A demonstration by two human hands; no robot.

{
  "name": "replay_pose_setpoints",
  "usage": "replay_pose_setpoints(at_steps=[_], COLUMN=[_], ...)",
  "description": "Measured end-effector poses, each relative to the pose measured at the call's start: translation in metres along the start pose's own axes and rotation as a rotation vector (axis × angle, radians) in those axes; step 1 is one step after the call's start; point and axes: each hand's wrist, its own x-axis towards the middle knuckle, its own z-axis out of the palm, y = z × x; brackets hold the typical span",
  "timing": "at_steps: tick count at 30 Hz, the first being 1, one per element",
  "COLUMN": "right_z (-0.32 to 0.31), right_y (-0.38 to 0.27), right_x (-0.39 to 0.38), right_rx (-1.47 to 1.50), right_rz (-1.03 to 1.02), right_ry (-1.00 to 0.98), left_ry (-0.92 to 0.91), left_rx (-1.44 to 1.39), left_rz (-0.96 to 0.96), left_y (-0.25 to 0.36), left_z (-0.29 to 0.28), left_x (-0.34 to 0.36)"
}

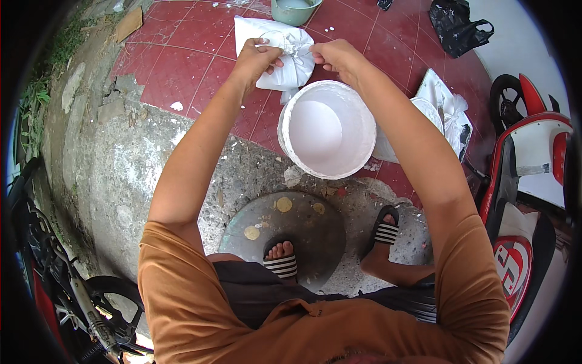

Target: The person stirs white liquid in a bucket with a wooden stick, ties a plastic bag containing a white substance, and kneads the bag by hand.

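A white plastic bag (250,31), full and gathered into a twisted neck, lies on red floor tiles. My left hand (257,60) rests over the bag's near left part, its fingers curled; what they hold, perhaps a thin string, is too fine to make out. From the other side, my right hand (336,57) pinches at the edge of the bag's gathered neck. Just nearer than the bag stands a large white bucket (359,130), smeared on its rim, with smooth white material in its bottom. Both hands are beyond its far rim.
A green pail (293,11) stands beyond the bag. At right are another white container (427,112), a second white bag (453,115) and a black plastic bag (458,27). Motorbikes (515,164) flank both sides. Under my left foot is a round grey slab (321,230).
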Motion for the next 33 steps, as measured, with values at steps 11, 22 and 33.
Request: replay_pose_setpoints(at_steps=[11,22,33], right_z=[0.023,0.032,-0.023], right_y=[-0.014,-0.069,-0.039], right_x=[-0.039,-0.006,0.008], right_rx=[0.062,0.077,0.452], right_rz=[-0.255,-0.264,-0.158], right_ry=[0.037,0.121,0.386], left_ry=[-0.112,-0.037,-0.04], left_rx=[-0.024,0.137,0.547], left_rz=[0.123,0.195,0.353], left_y=[0.003,-0.002,-0.013], left_z=[-0.013,-0.015,-0.005], left_x=[-0.003,-0.004,0.001])
